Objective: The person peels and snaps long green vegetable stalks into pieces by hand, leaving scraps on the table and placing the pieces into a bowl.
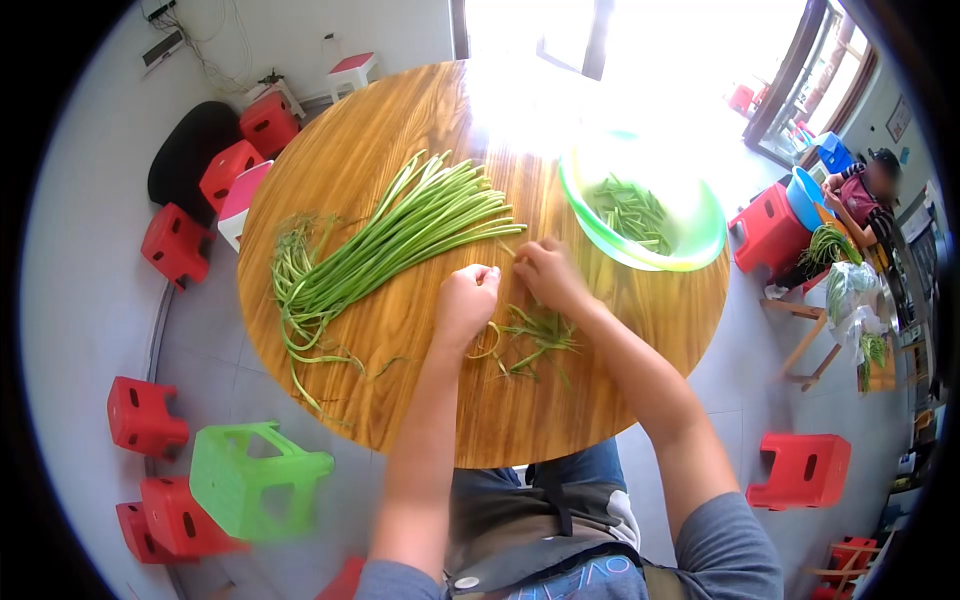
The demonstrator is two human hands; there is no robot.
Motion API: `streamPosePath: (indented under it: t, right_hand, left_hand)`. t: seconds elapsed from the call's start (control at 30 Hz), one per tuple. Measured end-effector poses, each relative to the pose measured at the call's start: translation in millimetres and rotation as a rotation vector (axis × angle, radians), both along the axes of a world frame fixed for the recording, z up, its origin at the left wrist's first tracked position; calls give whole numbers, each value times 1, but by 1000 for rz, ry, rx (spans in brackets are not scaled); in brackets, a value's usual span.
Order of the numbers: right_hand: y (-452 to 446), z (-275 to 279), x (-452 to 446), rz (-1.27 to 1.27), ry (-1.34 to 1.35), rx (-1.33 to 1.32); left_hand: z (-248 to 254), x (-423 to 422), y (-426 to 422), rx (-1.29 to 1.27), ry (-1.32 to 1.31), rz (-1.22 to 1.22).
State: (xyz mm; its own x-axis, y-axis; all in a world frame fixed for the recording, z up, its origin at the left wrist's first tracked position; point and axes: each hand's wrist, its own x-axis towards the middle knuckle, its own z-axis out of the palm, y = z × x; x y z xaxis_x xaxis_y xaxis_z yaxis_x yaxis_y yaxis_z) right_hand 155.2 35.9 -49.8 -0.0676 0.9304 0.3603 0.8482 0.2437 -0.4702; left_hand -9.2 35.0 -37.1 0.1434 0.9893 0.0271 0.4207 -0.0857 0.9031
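Over the round wooden table (400, 410), my left hand (467, 305) is closed with its fingertips pinched together; what it holds is hidden. Just to its right, my right hand (548, 272), slightly blurred, is closed at the fingertips, where a thin yellowish piece of garlic scape (506, 248) shows. A large bundle of long green garlic scapes (400, 235) lies to the left of both hands, its curled thin tips toward the table's left edge. Beneath my hands are a small pile of scape trimmings (543, 332) and a yellowish loop (486, 343).
A translucent green basin (690, 255) with cut green pieces (632, 212) stands at the right back. Red stools (175, 245) and a green stool (250, 480) surround the table. At the far right, a person (865, 200) sits by a blue basin (803, 200) and more greens.
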Motion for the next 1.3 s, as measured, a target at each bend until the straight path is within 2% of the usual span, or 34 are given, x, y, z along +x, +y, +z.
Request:
streamPosePath:
  t: [0.1,0.2,0.23,0.3,0.37,0.4,0.47,0.57,0.67,0.77,0.8,0.83,0.9,0.93,1.0,1.07,1.13,1.17,1.23,1.3]
  right_hand:
    - [-27,6,-7,465,65,-203]
    - [-56,48,-7,730,90,-404]
    - [-51,55,-4,648,133,-413]
    - [-39,64,3,490,226,-443]
    - [-23,78,2,208,379,-524]
    - [-14,72,3,127,499,-440]
    - [4,61,3,41,418,-335]
    - [37,33,3,52,306,-197]
    - [66,19,-14,145,171,-128]
    - [79,6,-36,154,-127,77]
    - [76,12,-45,116,-178,-17]
    - [84,11,-41,285,-264,-109]
    - [74,17,-45,270,-392,53]
    - [70,20,-45,287,-385,134]
    - [62,25,-43,320,-366,290]
    - [47,43,-41,361,-247,208]
    - [24,69,-42,403,-157,116]
    - [13,77,-39,401,-196,89]
    - [-7,90,-26,398,-274,34]
    - [-27,104,-9,404,-152,82]
  left_hand:
    - [1,-4,2,128,119,-8]
    - [-12,-2,3,300,132,-31]
    - [-14,-4,3,379,136,-38]
    - [-13,0,-4,311,27,-210]
    - [3,6,-19,-2,-13,-362]
    - [-4,11,-23,70,-62,-439]
    - [-19,17,-28,221,-156,-590]
    - [-13,16,-27,231,-204,-658]
    - [-1,11,-27,321,-245,-363]
    - [-3,0,-15,546,-145,9]
    - [-8,-4,-7,483,-222,87]
    - [-12,-9,-1,465,-248,153]
    - [-16,-16,8,432,-309,276]
    - [-19,-21,12,372,-350,258]
    - [-17,-24,13,577,-119,352]
    - [-16,-25,15,777,148,439]
    - [-7,-26,11,820,300,495]
    - [-3,-26,10,841,375,522]
    - [-11,-34,16,729,347,531]
    - [-13,-47,20,650,338,556]
